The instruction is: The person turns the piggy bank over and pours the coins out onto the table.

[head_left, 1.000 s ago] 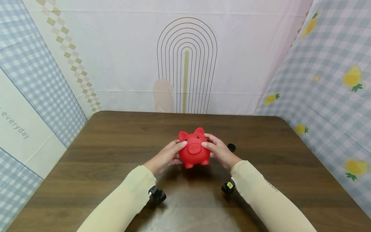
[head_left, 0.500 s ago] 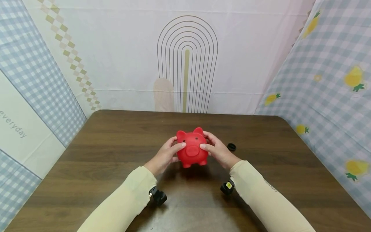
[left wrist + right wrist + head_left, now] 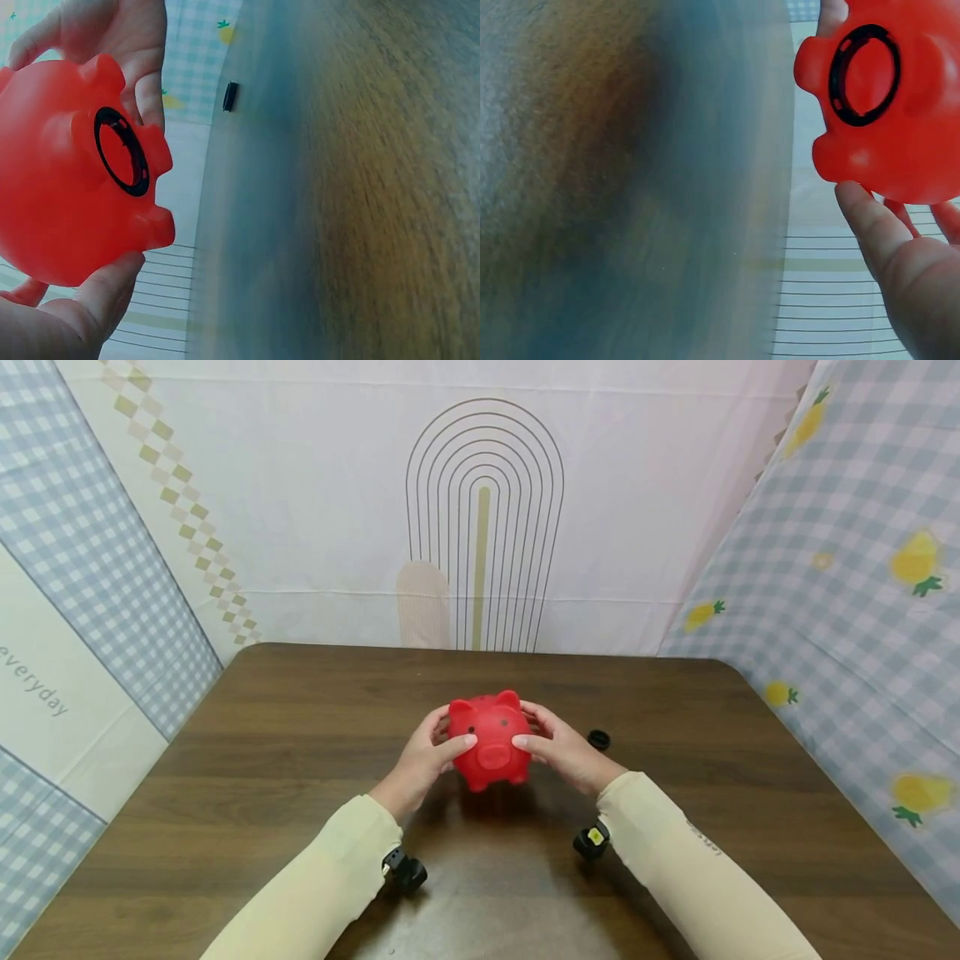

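Note:
A red piggy bank is held between both hands above the table, its face towards me and slightly tilted. My left hand grips its left side, thumb near the snout and fingers behind. On the other side my right hand grips it likewise, thumb beside the snout. Both wrist views show the underside with stubby feet and a round hole edged by a black ring. The hole looks uncovered. A small round black cap lies on the table beyond the right hand, apart from it.
The dark brown wooden table has rounded far corners. A white patterned cloth hangs behind it, and checked cloths flank both sides. Black wrist cameras are strapped to both sleeves.
Both hands have shifted the piggy bank a little to the left. It has tipped forward slightly, so more of its top shows. The black cap stays in place.

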`<state>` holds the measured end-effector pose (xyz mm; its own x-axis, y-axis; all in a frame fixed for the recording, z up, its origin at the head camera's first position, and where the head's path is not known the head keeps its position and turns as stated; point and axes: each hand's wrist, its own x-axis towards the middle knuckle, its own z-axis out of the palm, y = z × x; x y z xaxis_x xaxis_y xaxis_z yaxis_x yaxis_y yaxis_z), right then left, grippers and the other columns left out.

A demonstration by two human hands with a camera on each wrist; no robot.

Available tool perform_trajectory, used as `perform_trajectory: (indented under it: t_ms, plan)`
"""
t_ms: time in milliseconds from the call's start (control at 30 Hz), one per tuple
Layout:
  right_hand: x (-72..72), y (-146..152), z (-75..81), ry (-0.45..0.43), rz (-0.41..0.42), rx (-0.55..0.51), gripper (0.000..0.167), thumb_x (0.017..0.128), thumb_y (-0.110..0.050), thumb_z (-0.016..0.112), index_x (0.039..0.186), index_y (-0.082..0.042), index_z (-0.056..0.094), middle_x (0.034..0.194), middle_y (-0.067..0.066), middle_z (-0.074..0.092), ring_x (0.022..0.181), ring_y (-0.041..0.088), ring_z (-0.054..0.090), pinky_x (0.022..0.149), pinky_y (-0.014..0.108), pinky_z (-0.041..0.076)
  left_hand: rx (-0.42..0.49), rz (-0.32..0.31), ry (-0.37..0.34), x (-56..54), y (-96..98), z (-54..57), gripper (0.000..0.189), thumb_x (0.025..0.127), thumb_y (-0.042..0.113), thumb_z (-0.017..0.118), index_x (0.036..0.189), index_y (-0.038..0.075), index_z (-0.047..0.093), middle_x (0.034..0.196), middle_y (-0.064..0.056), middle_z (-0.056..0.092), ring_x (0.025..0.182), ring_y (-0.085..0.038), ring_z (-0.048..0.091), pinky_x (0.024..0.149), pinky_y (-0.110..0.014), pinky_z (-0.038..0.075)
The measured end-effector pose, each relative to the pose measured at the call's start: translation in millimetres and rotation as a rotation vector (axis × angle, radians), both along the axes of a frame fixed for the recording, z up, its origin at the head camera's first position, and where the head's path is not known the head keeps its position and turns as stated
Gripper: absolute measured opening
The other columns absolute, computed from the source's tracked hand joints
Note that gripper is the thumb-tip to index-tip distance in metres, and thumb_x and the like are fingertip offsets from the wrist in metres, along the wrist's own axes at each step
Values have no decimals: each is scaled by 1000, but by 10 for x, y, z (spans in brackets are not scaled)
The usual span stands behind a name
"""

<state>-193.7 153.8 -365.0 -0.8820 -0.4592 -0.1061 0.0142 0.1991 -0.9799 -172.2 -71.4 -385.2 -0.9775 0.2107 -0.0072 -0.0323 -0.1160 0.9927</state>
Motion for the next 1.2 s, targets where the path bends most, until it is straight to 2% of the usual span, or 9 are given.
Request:
perform_trajectory:
  t_ms: [133,400,533,667,967,1200]
  plan:
    - [4,4,49,-5,8,59,72,92,-26,60,152,-11,23,149,15,34,133,36,36,103,49,42,-46,6,25,4,-20,8,70,86,18,64,147,7,31,142,-16,42,124,-34,42,94,-43,50]
    - [-17,-3,74,-32,36,63,73,89,-25,64,150,-13,25,145,14,37,129,35,39,98,47,47,-118,-39,72,14,-33,26,71,81,14,72,144,14,37,139,-10,44,122,-32,47,91,-43,53]
    - [-24,-11,61,-39,65,44,72,88,-24,65,149,-16,28,143,13,40,128,34,40,98,49,47,-176,-49,68,9,-25,29,75,80,18,74,145,15,35,143,-9,42,127,-32,44,92,-45,52]
    - [-18,-14,40,-30,58,44,73,87,-24,66,149,-16,29,142,12,41,126,34,41,97,49,47,-218,-61,46,-14,-22,32,78,79,20,75,146,14,34,143,-10,43,128,-32,45,93,-46,51]
    - [13,-9,-16,34,1,44,78,83,-17,70,150,-18,28,142,12,41,127,34,40,95,45,49,-249,-109,21,-43,-55,87,83,77,19,78,147,19,35,143,-4,44,127,-27,45,90,-44,53]
    - [22,-30,-47,62,18,28,84,82,-16,72,151,-16,24,146,12,37,130,34,38,94,44,50,-259,-126,78,-45,-78,87,85,76,15,78,148,14,32,146,-8,43,131,-30,42,95,-47,49]
